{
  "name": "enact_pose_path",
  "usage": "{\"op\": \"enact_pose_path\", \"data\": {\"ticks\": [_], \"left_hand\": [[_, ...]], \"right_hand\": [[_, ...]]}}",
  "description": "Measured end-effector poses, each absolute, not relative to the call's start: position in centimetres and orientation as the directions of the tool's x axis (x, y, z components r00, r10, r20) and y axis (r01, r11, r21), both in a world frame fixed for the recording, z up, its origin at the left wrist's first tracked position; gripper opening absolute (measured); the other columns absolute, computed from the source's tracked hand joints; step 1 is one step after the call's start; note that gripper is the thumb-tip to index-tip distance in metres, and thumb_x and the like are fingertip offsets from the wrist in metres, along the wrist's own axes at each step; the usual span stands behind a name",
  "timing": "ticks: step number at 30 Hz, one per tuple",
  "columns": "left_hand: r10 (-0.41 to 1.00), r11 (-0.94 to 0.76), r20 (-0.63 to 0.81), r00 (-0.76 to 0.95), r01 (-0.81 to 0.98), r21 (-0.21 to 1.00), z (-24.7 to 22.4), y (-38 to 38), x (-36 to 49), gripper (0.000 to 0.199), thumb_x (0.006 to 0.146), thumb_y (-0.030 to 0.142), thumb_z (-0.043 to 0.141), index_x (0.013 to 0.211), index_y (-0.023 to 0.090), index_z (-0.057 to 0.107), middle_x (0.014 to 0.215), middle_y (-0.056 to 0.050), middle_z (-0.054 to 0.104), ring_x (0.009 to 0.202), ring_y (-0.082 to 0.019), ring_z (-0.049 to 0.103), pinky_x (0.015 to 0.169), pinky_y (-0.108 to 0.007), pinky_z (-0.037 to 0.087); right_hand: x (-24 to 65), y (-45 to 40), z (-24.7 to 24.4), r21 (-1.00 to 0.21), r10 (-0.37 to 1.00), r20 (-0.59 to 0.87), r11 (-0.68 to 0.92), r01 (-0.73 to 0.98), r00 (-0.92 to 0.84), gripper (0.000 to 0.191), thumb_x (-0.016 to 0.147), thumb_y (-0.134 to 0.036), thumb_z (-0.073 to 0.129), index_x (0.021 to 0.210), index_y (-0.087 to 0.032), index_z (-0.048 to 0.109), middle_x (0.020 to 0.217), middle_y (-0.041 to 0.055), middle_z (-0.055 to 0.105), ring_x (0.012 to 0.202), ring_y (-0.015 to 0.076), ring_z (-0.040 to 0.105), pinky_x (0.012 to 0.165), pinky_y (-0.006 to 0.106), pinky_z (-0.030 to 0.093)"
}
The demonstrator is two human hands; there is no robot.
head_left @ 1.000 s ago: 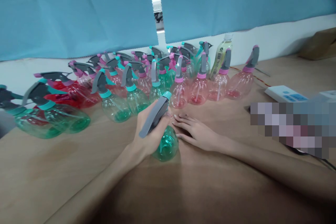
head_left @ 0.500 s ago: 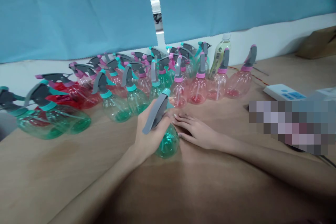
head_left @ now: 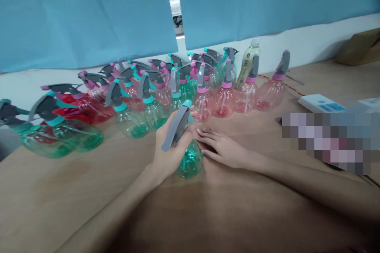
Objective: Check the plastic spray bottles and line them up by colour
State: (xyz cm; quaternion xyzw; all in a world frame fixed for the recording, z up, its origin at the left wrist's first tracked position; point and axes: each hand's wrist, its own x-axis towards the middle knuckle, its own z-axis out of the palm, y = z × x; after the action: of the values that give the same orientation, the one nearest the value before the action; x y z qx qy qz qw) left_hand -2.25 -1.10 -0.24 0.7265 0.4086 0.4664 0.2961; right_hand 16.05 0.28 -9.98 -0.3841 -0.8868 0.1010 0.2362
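A green spray bottle (head_left: pixel 190 161) with a grey and teal trigger head stands on the wooden table (head_left: pixel 97 189) in front of me. Wrapped round its neck, just under the head, is my left hand (head_left: pixel 170 140); some of its fingers are hidden behind the bottle. My right hand (head_left: pixel 224 148) lies flat on the table to the right of the bottle, palm down, fingers stretched toward it. Behind my hands stand several more bottles, among them a clear green spray bottle (head_left: pixel 156 114) and a pink spray bottle (head_left: pixel 224 101).
Two green bottles (head_left: pixel 86 136) and some red bottles (head_left: pixel 97 108) stand at the left. A labelled drink bottle (head_left: pixel 246 63) is among the back rows. At the right are a white device (head_left: pixel 320 104) with blue buttons, a blurred-out patch and a brown object (head_left: pixel 359 49).
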Motion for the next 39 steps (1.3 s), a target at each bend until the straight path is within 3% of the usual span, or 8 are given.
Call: {"op": "enact_pose_path", "data": {"ticks": [5,22,29,39], "left_hand": [[0.86,-0.504,0.448,0.245,0.268,0.821,-0.11,-1.15,-2.1,0.026,0.085,0.025,0.057,0.111,0.022,0.057,0.116,-0.003,0.066,0.104,-0.018,0.063,0.088,-0.031,0.054],[0.869,-0.488,0.429,0.248,0.277,0.828,-0.1,-1.13,-2.18,0.027,0.084,0.024,0.057,0.111,0.022,0.056,0.115,-0.004,0.066,0.101,-0.018,0.064,0.088,-0.033,0.053],[0.872,-0.482,0.423,0.245,0.279,0.831,0.1,-1.23,-2.11,0.026,0.083,0.023,0.056,0.109,0.022,0.056,0.114,-0.004,0.066,0.103,-0.019,0.064,0.089,-0.034,0.053],[0.873,-0.48,0.424,0.242,0.266,0.836,-0.18,-1.11,-2.12,0.026,0.084,0.023,0.057,0.11,0.021,0.056,0.113,-0.004,0.066,0.103,-0.018,0.063,0.089,-0.033,0.053]], "right_hand": [[16.05,0.28,-9.96,-0.35,0.732,0.323,0.681,0.643,-0.599,0.054,0.094,-0.047,0.037,0.137,-0.015,0.045,0.143,0.0102,0.044,0.133,0.0258,0.037,0.111,0.047,0.03],[15.98,0.16,-9.73,-0.369,0.736,0.325,0.676,0.638,-0.593,0.054,0.094,-0.048,0.037,0.136,-0.015,0.047,0.142,0.0113,0.044,0.133,0.0265,0.037,0.11,0.048,0.031],[16.03,0.18,-9.8,-0.378,0.73,0.343,0.683,0.625,-0.591,0.051,0.094,-0.047,0.038,0.137,-0.02,0.045,0.143,0.0083,0.044,0.133,0.0261,0.037,0.11,0.049,0.031],[16.01,0.11,-9.68,-0.363,0.733,0.334,0.681,0.637,-0.593,0.053,0.094,-0.047,0.038,0.137,-0.017,0.045,0.142,0.0098,0.045,0.133,0.0259,0.037,0.111,0.047,0.03]]}}
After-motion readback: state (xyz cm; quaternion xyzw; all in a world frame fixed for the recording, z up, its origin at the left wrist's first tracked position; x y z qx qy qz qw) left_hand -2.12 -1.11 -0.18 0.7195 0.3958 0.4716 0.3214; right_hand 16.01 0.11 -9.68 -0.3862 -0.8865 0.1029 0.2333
